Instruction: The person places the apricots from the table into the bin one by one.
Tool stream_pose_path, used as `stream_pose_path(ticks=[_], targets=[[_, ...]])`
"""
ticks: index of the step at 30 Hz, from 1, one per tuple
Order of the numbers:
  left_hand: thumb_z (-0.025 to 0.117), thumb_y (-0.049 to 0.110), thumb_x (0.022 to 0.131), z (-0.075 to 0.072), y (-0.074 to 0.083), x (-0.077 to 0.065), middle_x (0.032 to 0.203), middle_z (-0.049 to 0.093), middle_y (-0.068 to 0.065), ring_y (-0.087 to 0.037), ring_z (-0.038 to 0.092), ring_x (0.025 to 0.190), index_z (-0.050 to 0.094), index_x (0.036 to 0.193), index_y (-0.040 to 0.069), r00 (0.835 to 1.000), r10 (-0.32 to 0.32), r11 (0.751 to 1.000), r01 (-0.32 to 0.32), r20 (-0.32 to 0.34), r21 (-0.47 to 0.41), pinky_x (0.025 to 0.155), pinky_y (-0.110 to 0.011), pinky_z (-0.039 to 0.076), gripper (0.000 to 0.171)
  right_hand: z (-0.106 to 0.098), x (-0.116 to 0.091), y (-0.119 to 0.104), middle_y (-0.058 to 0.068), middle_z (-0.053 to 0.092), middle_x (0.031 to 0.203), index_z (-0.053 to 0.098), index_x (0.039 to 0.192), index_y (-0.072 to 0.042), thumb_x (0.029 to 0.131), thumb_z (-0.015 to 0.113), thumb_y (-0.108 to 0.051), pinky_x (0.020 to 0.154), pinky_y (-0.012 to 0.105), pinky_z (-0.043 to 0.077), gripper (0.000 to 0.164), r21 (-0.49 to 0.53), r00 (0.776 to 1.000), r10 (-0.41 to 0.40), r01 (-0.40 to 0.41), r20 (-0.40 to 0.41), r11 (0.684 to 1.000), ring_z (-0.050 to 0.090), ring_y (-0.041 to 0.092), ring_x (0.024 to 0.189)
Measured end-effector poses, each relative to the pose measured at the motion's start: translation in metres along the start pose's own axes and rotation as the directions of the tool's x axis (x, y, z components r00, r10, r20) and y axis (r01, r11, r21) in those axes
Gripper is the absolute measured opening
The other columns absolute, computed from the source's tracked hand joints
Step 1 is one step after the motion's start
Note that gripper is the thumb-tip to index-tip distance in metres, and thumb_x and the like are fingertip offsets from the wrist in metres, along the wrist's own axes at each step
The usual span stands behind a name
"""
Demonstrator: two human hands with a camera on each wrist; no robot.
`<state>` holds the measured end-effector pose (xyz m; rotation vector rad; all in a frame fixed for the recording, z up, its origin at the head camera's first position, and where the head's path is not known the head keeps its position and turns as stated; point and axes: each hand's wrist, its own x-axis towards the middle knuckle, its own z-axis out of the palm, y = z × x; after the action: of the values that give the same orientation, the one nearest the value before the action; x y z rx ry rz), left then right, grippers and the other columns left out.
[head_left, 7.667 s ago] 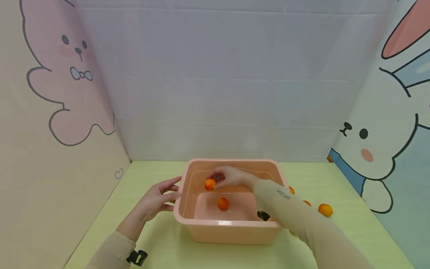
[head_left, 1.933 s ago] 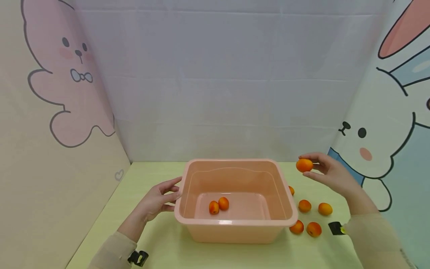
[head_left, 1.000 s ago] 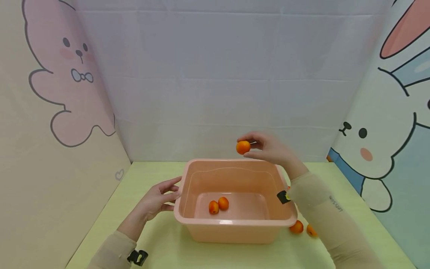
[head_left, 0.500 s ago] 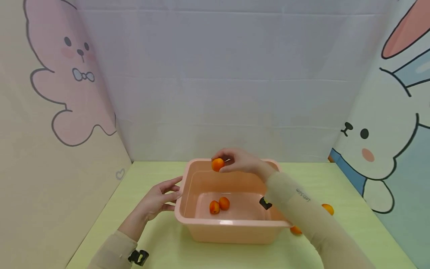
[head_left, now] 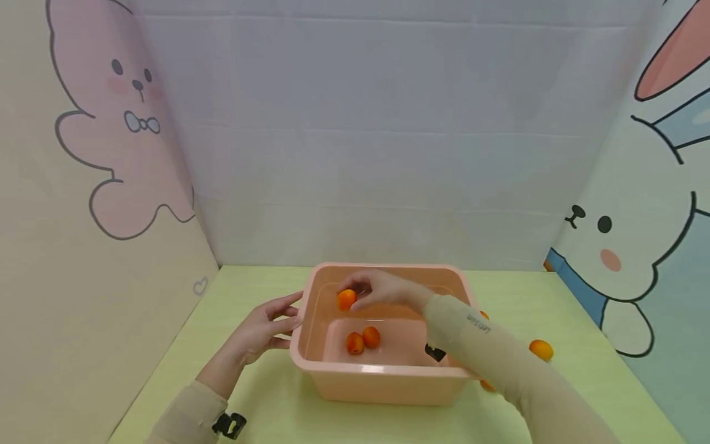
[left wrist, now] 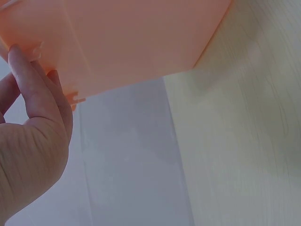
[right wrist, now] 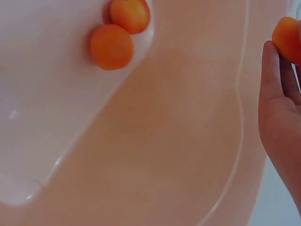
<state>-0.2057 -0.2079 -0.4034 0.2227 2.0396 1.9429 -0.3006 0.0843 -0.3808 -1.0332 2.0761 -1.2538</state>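
Note:
A pink plastic basin (head_left: 388,385) stands on the table. My right hand (head_left: 383,288) pinches a small orange fruit (head_left: 346,300) between thumb and fingertips, over the inside of the basin near its left wall. On the basin floor below lie two more orange fruits side by side, a left fruit (head_left: 355,343) and a right fruit (head_left: 371,337); the right wrist view shows the pair close together. My left hand (head_left: 261,327) touches the basin's left side, its fingers extended to the rim. In the left wrist view those fingertips rest just under the rim.
More orange fruits lie on the table right of the basin, including one (head_left: 540,350) in plain sight and another (head_left: 488,385) partly hidden by the right sleeve (head_left: 488,345). A pale wall (head_left: 355,154) rises behind the table, with cartoon-printed panels on both sides.
My right hand has carried a fruit from the right side, over the basin's rim and down inside it. The basin floor now has two fruits instead of one. My left hand has stayed put.

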Motion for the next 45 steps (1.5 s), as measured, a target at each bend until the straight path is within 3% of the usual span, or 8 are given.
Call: stream_pose_path(ticks=[8, 20, 28, 34, 40, 45], targets=[[0.069, 0.015, 0.095, -0.001, 0.0, -0.001, 0.113, 0.053, -0.013, -0.025, 0.067, 0.087, 0.035, 0.153, 0.003, 1.0, -0.002, 1.0, 0.002, -0.003, 0.008, 0.072, -0.038, 0.061, 0.068, 0.013, 0.002, 0.009, 0.002, 0.066, 0.115, 0.064, 0.123, -0.007, 0.089, 0.073, -0.005, 0.094, 0.03, 0.052, 0.035, 0.022, 0.994, 0.017, -0.019, 0.106, 1.0, 0.062, 0.021, 0.106], [0.069, 0.015, 0.095, 0.0, 0.001, -0.001, 0.112, 0.053, -0.013, -0.024, 0.067, 0.086, 0.035, 0.153, 0.002, 1.0, -0.003, 1.0, 0.003, -0.004, 0.008, 0.071, -0.037, 0.061, 0.068, 0.018, 0.002, 0.018, 0.002, 0.067, 0.114, 0.062, 0.127, 0.0, 0.089, 0.071, -0.001, 0.094, 0.029, 0.051, 0.039, 0.061, 0.985, 0.035, -0.046, 0.169, 0.997, 0.062, 0.02, 0.104], [0.068, 0.014, 0.095, -0.001, 0.0, 0.0, 0.112, 0.054, -0.013, -0.024, 0.067, 0.086, 0.036, 0.152, 0.002, 1.0, -0.003, 1.0, 0.003, -0.004, 0.007, 0.071, -0.037, 0.061, 0.067, 0.017, 0.004, 0.018, 0.018, 0.062, 0.126, 0.057, 0.13, 0.008, 0.092, 0.063, 0.007, 0.096, 0.033, 0.052, 0.038, 0.127, 0.98, 0.05, -0.075, 0.19, 0.989, 0.06, 0.034, 0.117], [0.068, 0.014, 0.095, -0.001, 0.0, 0.0, 0.111, 0.054, -0.012, -0.024, 0.067, 0.086, 0.035, 0.152, 0.002, 1.0, -0.001, 1.0, 0.001, 0.004, -0.003, 0.071, -0.037, 0.061, 0.068, 0.008, 0.003, 0.011, 0.028, 0.057, 0.129, 0.056, 0.13, 0.009, 0.092, 0.065, 0.005, 0.098, 0.032, 0.051, 0.039, 0.081, 0.99, -0.014, 0.003, 0.142, 0.997, 0.059, 0.036, 0.117], [0.068, 0.015, 0.095, -0.001, 0.0, -0.001, 0.112, 0.054, -0.013, -0.024, 0.068, 0.087, 0.034, 0.153, 0.002, 1.0, 0.006, 1.0, -0.006, 0.009, 0.003, 0.072, -0.037, 0.061, 0.068, -0.008, -0.005, -0.005, 0.023, 0.059, 0.129, 0.052, 0.134, 0.009, 0.092, 0.068, 0.001, 0.099, 0.035, 0.05, 0.046, 0.068, 0.992, -0.09, 0.084, 0.092, 0.994, 0.057, 0.038, 0.118], [0.068, 0.015, 0.095, -0.001, 0.001, -0.001, 0.112, 0.054, -0.013, -0.023, 0.068, 0.087, 0.034, 0.153, 0.002, 1.0, 0.009, 1.0, -0.009, 0.015, 0.001, 0.072, -0.036, 0.061, 0.068, -0.026, -0.022, -0.027, 0.022, 0.058, 0.131, 0.05, 0.137, 0.005, 0.093, 0.067, 0.0, 0.102, 0.04, 0.048, 0.048, 0.058, 0.985, -0.167, 0.163, 0.054, 0.985, 0.056, 0.037, 0.12]])
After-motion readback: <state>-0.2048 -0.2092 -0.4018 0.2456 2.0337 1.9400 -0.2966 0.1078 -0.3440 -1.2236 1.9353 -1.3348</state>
